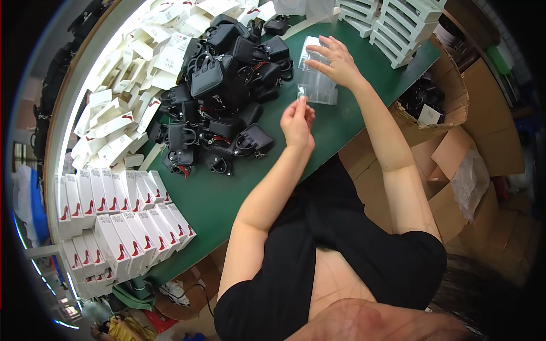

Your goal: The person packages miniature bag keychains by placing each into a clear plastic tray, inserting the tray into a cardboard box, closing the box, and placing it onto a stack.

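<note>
Two hands are held over a green table [199,199]. By the left hand [297,122], a small clear bit [302,94] is pinched in the fingertips, by the side of a clear pack [321,85]. The pack is laid on the table, just beside the black bags [222,74]. By the right hand [335,63], the fingers are spread over the top of the pack; whether it is gripped cannot be told. The bags are piled up high. White boxes [122,108] are heaped behind them, and more boxes with red shoes on them [131,227] are lined up in rows. White racks [398,34] are stacked at the far end. Past the table, black things are kept in a big brown box [458,94].
</note>
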The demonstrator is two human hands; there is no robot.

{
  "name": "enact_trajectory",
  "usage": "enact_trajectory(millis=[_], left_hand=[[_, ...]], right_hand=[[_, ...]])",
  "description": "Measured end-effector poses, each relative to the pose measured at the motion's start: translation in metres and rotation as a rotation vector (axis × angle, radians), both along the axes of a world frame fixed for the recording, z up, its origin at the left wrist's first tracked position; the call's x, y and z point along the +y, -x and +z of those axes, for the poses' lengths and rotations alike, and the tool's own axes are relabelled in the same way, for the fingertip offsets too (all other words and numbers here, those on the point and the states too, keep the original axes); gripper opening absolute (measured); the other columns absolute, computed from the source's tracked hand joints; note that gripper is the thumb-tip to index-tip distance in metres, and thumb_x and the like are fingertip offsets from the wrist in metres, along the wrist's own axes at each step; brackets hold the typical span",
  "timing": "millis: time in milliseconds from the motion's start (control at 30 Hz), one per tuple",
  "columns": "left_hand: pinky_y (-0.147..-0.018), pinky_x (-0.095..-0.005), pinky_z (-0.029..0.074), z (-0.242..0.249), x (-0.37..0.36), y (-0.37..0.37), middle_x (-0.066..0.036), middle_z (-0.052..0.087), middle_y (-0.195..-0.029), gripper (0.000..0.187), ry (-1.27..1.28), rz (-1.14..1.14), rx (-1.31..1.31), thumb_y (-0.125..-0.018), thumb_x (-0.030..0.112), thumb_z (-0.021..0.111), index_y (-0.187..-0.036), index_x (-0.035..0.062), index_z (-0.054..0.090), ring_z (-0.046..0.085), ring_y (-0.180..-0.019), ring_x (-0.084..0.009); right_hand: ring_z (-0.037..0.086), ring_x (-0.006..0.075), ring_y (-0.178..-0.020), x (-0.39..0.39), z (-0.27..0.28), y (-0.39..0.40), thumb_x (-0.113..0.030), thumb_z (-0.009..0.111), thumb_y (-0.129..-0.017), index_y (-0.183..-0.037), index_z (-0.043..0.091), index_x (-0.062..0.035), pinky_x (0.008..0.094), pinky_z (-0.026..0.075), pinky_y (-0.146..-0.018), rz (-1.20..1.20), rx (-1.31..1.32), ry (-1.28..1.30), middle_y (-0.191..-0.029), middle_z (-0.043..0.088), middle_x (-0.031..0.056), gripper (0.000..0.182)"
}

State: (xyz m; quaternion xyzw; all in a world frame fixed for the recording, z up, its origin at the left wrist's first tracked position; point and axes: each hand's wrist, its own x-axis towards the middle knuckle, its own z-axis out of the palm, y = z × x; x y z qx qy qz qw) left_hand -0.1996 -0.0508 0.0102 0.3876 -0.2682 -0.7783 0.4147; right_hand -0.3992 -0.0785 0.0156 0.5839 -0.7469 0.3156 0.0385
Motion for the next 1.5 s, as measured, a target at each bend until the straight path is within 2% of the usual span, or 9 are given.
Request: enact_trajectory(millis=[233, 433, 633, 733, 900, 1033, 1200, 1367, 1500], left_hand=[[-0.061, -0.0188, 0.049, -0.028, 0.035, -0.056, -0.003, 0.061, -0.087, 0.022, -0.144, -0.067, 0.100, -0.094, 0.018, 0.059, -0.110, 0.0029, 0.059, 0.058, -0.072, -0.0075], [-0.070, -0.0224, 0.052, -0.030, 0.042, -0.099, -0.010, 0.064, -0.102, 0.029, -0.257, -0.255, 0.103, -0.095, 0.017, 0.057, -0.118, 0.0008, 0.056, 0.063, -0.084, -0.0139], [-0.079, -0.0265, 0.052, -0.018, 0.043, -0.166, -0.015, 0.063, -0.111, 0.034, -0.092, -0.535, -0.152, -0.094, 0.012, 0.055, -0.124, -0.0024, 0.052, 0.063, -0.092, -0.0200], [-0.081, -0.0267, 0.051, -0.012, 0.043, -0.197, -0.015, 0.062, -0.112, 0.034, 0.203, -0.360, -0.292, -0.092, 0.008, 0.057, -0.123, -0.0042, 0.052, 0.063, -0.093, -0.0192], [-0.086, -0.0264, 0.048, 0.003, 0.028, -0.222, -0.014, 0.060, -0.117, 0.039, 0.595, -0.004, -0.392, -0.088, 0.003, 0.061, -0.124, -0.0031, 0.050, 0.061, -0.098, -0.0195], [-0.091, -0.0287, 0.046, 0.039, 0.004, -0.202, -0.013, 0.058, -0.118, 0.044, 1.065, 0.196, -0.647, -0.083, -0.001, 0.063, -0.124, 0.0001, 0.051, 0.059, -0.102, -0.0211], [-0.092, -0.0310, 0.045, 0.036, 0.005, -0.193, -0.011, 0.059, -0.114, 0.047, 0.794, -0.078, -0.175, -0.078, -0.001, 0.066, -0.123, 0.0030, 0.052, 0.058, -0.102, -0.0233], [-0.092, -0.0311, 0.044, 0.027, 0.001, -0.181, -0.010, 0.059, -0.112, 0.045, 1.063, 0.030, -0.366, -0.078, 0.001, 0.067, -0.120, 0.0026, 0.053, 0.058, -0.101, -0.0243], [-0.091, -0.0305, 0.044, 0.025, -0.002, -0.190, -0.010, 0.060, -0.108, 0.044, 0.969, -0.083, -0.556, -0.078, 0.002, 0.067, -0.119, 0.0017, 0.053, 0.058, -0.098, -0.0239]], right_hand=[[0.047, 0.0273, -0.123, 0.002, 0.013, -0.009, -0.051, 0.063, -0.083, -0.114, 0.067, -0.0202, 0.0385, 0.039, -0.101, 0.056, -0.083, 0.147, -0.131, 0.054, 0.0090, 0.044], [0.059, 0.0215, -0.090, 0.032, 0.050, -0.099, -0.017, 0.074, -0.075, -0.088, 0.068, -0.0064, 0.0315, 0.047, -0.083, 0.183, -0.211, 0.483, -0.100, 0.066, 0.0036, 0.018], [0.060, 0.0204, -0.090, 0.040, 0.002, -0.213, -0.011, 0.074, -0.074, -0.092, 0.066, -0.0059, 0.0323, 0.048, -0.082, 0.532, -0.330, 0.243, -0.096, 0.067, 0.0039, 0.021], [0.060, 0.0206, -0.090, 0.033, -0.016, -0.229, -0.010, 0.072, -0.076, -0.093, 0.064, -0.0046, 0.0316, 0.048, -0.080, 0.416, -0.156, 0.252, -0.098, 0.066, 0.0049, 0.020], [0.059, 0.0190, -0.087, 0.035, -0.002, -0.221, -0.008, 0.068, -0.080, -0.095, 0.064, -0.0023, 0.0281, 0.047, -0.077, 0.448, -0.565, 0.208, -0.102, 0.064, 0.0070, 0.016], [0.058, 0.0168, -0.084, 0.046, 0.045, -0.209, -0.006, 0.063, -0.085, -0.098, 0.062, 0.0004, 0.0244, 0.046, -0.075, 0.650, -0.978, -0.169, -0.105, 0.062, 0.0083, 0.014], [0.055, 0.0154, -0.080, 0.043, 0.050, -0.205, -0.006, 0.061, -0.087, -0.100, 0.062, 0.0007, 0.0242, 0.045, -0.074, 0.864, -0.855, 0.039, -0.100, 0.062, 0.0070, 0.014], [0.053, 0.0148, -0.079, 0.046, 0.042, -0.210, -0.006, 0.060, -0.088, -0.101, 0.062, -0.0003, 0.0249, 0.044, -0.073, 0.686, -1.222, -0.041, -0.093, 0.059, 0.0048, 0.014], [0.050, 0.0144, -0.075, 0.043, 0.042, -0.228, -0.006, 0.064, -0.084, -0.097, 0.065, -0.0025, 0.0247, 0.042, -0.069, 0.542, -0.943, 0.277, -0.088, 0.057, 0.0036, 0.013]])
